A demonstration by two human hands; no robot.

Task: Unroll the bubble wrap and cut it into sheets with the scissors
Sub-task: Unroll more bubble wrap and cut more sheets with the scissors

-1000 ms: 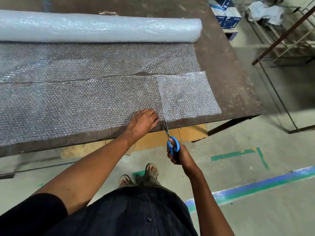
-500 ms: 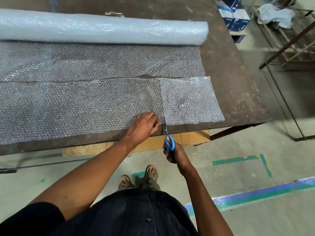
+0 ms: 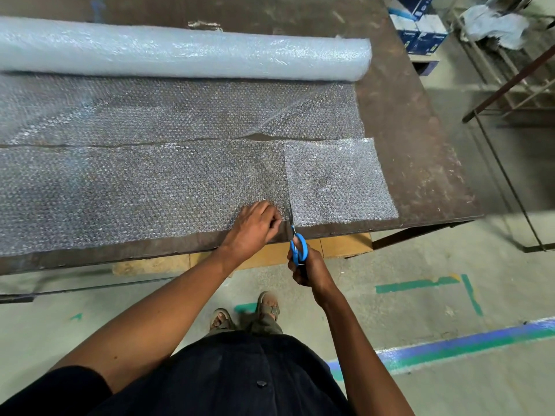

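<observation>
A long roll of bubble wrap (image 3: pixel 180 52) lies along the far side of the brown table (image 3: pixel 414 139). Its unrolled part (image 3: pixel 150 115) spreads toward me. A long cut strip (image 3: pixel 120 193) lies nearest the front edge, with a brighter square sheet (image 3: pixel 339 181) at its right end. My left hand (image 3: pixel 255 226) pinches the strip's near edge, fingers curled, just left of the cut line. My right hand (image 3: pixel 309 268) grips the blue-handled scissors (image 3: pixel 295 238) below the table edge. The blades reach up into the wrap at the strip's front edge.
Blue and white boxes (image 3: pixel 420 25) stand beyond the table's right end. A metal frame (image 3: pixel 510 94) and a pale cloth (image 3: pixel 495 22) are at the far right. Cardboard (image 3: pixel 330 247) shows under the table. Green and blue tape lines (image 3: pixel 450 349) mark the floor.
My right hand has pushed the scissors forward, so the blades have entered the front edge of the strip. My left hand stays pinching the wrap beside the cut.
</observation>
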